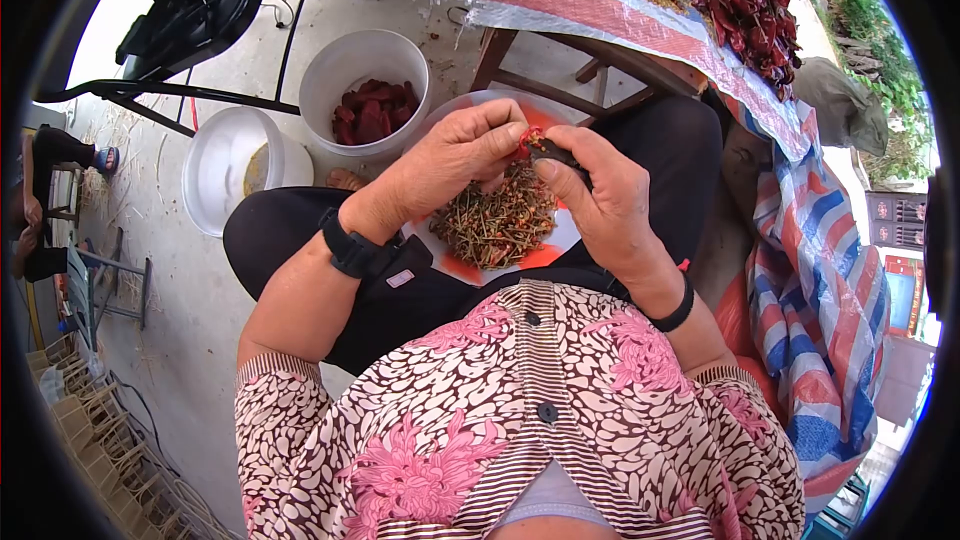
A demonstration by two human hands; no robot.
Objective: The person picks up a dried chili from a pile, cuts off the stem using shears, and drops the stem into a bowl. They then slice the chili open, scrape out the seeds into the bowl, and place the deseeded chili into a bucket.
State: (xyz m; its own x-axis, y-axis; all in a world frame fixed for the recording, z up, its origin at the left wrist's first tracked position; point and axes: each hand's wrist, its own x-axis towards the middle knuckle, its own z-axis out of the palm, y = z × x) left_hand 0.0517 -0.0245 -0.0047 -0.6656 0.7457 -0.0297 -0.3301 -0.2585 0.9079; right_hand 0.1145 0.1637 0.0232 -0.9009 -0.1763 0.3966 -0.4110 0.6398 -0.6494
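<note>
My left hand is closed, its thumb and fingers pinching a dried red chili pepper. Facing it, my right hand is closed around a small dark object, mostly hidden by the fingers, so its kind cannot be made out. The fingertips of both hands almost meet at the chili. Below them, between my legs, a heap of chili stems and seeds lies in a wide white and orange basin.
A white bucket with red chili pieces stands front left, beside another white bucket. A striped tarp covers a table bearing seeds and many dried chilies. A black metal frame stands at far left.
</note>
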